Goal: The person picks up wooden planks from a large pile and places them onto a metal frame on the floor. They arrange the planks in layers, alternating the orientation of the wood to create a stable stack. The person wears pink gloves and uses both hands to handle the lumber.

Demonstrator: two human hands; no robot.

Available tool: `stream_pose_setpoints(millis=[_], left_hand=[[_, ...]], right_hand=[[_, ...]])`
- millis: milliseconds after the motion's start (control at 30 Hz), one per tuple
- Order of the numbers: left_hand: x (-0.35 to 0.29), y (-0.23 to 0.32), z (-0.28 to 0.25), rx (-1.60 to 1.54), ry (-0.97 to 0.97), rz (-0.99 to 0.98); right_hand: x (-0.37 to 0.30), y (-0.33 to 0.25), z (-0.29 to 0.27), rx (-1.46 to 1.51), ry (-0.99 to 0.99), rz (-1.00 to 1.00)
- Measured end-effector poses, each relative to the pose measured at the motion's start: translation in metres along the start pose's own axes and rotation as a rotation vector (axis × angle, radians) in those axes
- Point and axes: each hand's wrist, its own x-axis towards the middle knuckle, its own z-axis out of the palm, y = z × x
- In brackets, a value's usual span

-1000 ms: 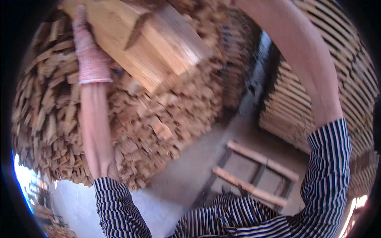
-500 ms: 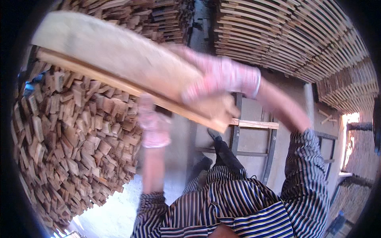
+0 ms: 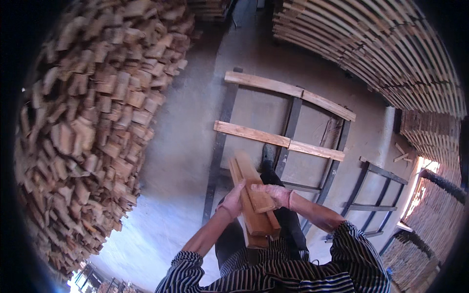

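Note:
A small stack of light wooden boards (image 3: 251,205) lies lengthwise in front of my body, above my legs, its far end blurred. My left hand (image 3: 232,201), in a pinkish work glove, closes round the stack's left edge. From the right, my gloved right hand (image 3: 274,194) grips the upper board, with its fingers across the top. Just beyond, a dark metal frame (image 3: 292,119) rests on the floor. Two rows of light wooden boards (image 3: 264,84) lie across its bars, end to end in each row.
A tall heap of short wood pieces (image 3: 97,112) fills the left side. At the upper right stand layered stacks of thin slats (image 3: 371,44). Another dark metal frame (image 3: 373,195) is on the right. Concrete floor (image 3: 181,146) runs between heap and frame.
The boards have come from the upper left down close to my body and turned lengthwise. Both hands came down with them. My view has shifted, showing more of the floor frame.

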Motion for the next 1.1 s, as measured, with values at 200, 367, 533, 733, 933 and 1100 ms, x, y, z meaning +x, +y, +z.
stream_pose_setpoints(millis=[200,367,533,733,933,1100], left_hand=[[0.173,0.031,-0.059,-0.040,-0.040,-0.184],[0.298,0.068,-0.076,-0.125,-0.103,-0.246],[0.301,0.034,-0.087,-0.155,-0.081,-0.126],[0.163,-0.030,-0.032,0.055,0.190,0.108],[0.203,0.038,0.018,0.246,0.050,0.572],[0.302,0.169,0.045,0.877,-0.030,0.760]], right_hand=[[0.162,-0.038,-0.120,0.075,-0.023,-0.014],[0.280,-0.120,-0.187,0.088,-0.019,0.035],[0.297,-0.109,-0.226,-0.243,-0.272,-0.384],[0.142,-0.074,-0.154,-0.269,-0.020,-0.305],[0.156,-0.107,-0.178,-0.268,-0.030,-0.575],[0.205,-0.232,-0.186,-0.246,0.042,-0.817]])
